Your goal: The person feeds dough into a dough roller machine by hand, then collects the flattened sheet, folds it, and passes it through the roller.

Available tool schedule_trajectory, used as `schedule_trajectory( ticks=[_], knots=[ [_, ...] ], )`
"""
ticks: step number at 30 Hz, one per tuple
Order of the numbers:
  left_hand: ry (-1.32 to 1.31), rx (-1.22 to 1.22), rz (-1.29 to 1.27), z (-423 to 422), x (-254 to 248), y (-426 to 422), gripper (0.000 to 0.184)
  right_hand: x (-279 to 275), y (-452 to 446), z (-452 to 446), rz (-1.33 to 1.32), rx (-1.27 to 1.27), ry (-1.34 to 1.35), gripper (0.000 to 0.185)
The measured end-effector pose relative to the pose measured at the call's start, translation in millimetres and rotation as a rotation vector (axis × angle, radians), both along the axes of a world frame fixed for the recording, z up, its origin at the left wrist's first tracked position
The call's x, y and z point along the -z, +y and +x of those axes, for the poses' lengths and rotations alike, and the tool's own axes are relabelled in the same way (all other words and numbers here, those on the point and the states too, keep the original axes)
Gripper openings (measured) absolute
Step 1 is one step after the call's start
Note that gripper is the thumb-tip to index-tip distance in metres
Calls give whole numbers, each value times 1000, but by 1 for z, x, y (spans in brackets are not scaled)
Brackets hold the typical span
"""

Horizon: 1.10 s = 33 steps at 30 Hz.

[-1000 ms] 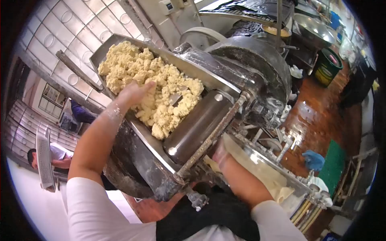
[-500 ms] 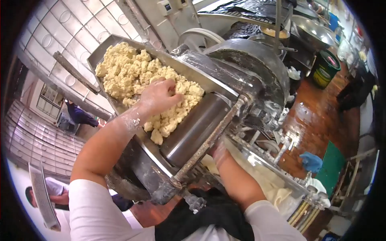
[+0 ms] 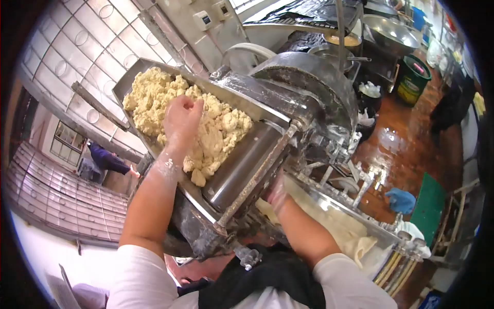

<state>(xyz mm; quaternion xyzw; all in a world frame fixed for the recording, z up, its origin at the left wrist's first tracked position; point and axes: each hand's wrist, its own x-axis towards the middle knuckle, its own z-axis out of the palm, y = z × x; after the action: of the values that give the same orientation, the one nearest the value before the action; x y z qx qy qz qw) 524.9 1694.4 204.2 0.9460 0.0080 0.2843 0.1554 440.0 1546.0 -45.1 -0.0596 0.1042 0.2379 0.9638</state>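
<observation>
Crumbly pale-yellow dough [image 3: 221,123] fills the metal hopper [image 3: 121,85] of a dough roller machine. My left hand [image 3: 182,121] is over the middle of the dough with its fingers curled in. Whether dough is inside those fingers does not show. In front of the dough lies the dark steel roller [image 3: 239,165], with a rusty rod [image 3: 257,183] along its near side. My right hand [image 3: 277,193] reaches below that rod, beside the machine's underside, and its fingers are hidden. A pale dough sheet [image 3: 334,232] lies in the tray under my right forearm.
A big round machine cover [image 3: 314,77] stands beyond the hopper. Farther right are a green bucket [image 3: 413,80], a large metal wok [image 3: 391,33] and a blue cloth [image 3: 400,201] on the wet floor. At left a person in dark clothes [image 3: 108,158] is near the barred window.
My left hand has moved left and back across the dough, and its fingers have curled in. My right hand has stayed below the rod. The view has shifted slightly.
</observation>
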Motion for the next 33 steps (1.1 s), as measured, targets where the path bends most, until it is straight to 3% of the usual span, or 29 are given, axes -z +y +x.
schedule_trajectory(
  ticks=[3, 7, 8, 10, 14, 17, 22, 24, 26, 31, 33],
  knots=[
    [471, -77, 92, 8, 5, -2, 45, -8, -13, -11, -46, 41, 67, 78],
    [534, 137, 145, 2, 9, -15, 43, 15, -37, -29, -107, -25, 90, 63],
    [495, 162, 164, -4, 10, -19, 40, 47, -41, -35, -196, -10, 125, 50],
    [494, 243, 189, -9, 11, -17, 39, 45, -56, -47, -296, -103, 106, 43],
    [364, 342, 437, -11, 13, -16, 38, 28, -77, -74, -379, -80, 56, 46],
    [254, 281, 629, 1, 24, -9, 38, 13, -99, -93, -415, -55, 84, 44],
    [389, 74, 717, -19, 2, -38, 43, 16, -130, -138, -548, 60, 107, 43],
    [681, 39, 405, -15, -6, -42, 46, 42, -143, -151, -677, 81, 164, 41],
    [596, 277, 197, 27, 27, 16, 49, 45, -156, -168, -674, 115, 162, 40],
    [867, 122, 86, 4, 4, -15, 51, 58, -176, -197, -684, 126, 197, 35],
    [834, 126, 79, 6, 14, -17, 52, 61, -184, -208, -726, 140, 246, 37]
  ],
)
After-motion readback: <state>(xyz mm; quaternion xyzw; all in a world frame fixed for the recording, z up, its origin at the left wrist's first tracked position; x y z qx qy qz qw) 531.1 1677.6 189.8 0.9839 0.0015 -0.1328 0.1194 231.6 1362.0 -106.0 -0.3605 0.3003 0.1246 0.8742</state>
